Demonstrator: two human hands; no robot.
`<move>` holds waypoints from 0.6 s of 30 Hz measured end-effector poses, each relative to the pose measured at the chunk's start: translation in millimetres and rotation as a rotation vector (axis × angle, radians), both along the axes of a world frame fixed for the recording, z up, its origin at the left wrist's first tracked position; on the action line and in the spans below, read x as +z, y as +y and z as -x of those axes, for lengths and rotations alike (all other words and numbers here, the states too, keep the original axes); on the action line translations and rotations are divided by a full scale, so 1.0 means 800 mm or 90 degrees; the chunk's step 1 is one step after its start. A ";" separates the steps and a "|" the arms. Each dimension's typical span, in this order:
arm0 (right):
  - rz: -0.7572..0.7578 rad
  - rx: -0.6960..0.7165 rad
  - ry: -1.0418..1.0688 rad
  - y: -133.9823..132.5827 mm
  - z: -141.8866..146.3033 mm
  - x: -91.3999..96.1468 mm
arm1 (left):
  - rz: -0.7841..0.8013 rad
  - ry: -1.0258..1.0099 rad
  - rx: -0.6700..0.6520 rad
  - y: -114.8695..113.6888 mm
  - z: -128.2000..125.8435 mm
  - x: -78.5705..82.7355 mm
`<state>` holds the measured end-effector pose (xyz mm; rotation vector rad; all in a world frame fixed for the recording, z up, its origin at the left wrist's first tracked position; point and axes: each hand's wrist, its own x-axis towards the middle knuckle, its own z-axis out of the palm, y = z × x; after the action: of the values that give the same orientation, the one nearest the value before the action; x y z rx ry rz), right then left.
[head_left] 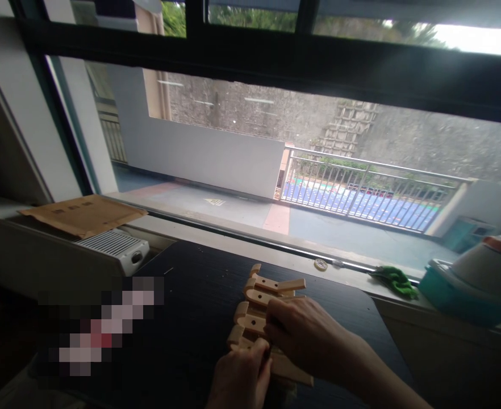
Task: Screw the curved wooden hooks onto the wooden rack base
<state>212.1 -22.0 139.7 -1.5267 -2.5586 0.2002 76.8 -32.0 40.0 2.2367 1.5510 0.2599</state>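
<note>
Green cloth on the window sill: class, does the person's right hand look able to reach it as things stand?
Probably yes. The green cloth lies right of the right hand, with only bare dark table between; the hand would first have to release the wooden hooks.

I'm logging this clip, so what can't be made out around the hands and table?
Head view only.
Wooden hooks: lower ones covered by left hand and right hand; grips unclear.
Patch on the dark table: pixel-blurred.
Teal appliance: cut by right edge.
Round item beyond the table: too small.

Bare dark tabletop point(191, 324) left of wooden hooks point(271, 287); teal appliance point(455, 295) off right edge.
</note>
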 end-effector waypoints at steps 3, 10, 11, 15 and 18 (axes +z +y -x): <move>0.008 0.019 -0.010 -0.001 -0.001 0.008 | -0.004 0.000 0.007 0.000 0.000 0.002; 0.046 0.072 -0.041 -0.010 -0.004 0.014 | 0.006 0.015 0.001 0.000 0.001 0.002; 0.044 0.070 -0.030 -0.010 -0.003 0.012 | 0.015 0.017 -0.001 0.001 0.001 0.000; 0.050 0.038 0.002 -0.007 -0.002 0.006 | 0.049 0.030 -0.013 0.008 0.000 -0.009; 0.049 0.016 0.026 -0.005 -0.003 0.005 | 0.048 0.046 -0.014 0.011 -0.001 -0.014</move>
<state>214.2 -25.7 143.7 -1.4996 -2.5681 0.3323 77.6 -23.4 28.9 2.2262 1.5458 0.1135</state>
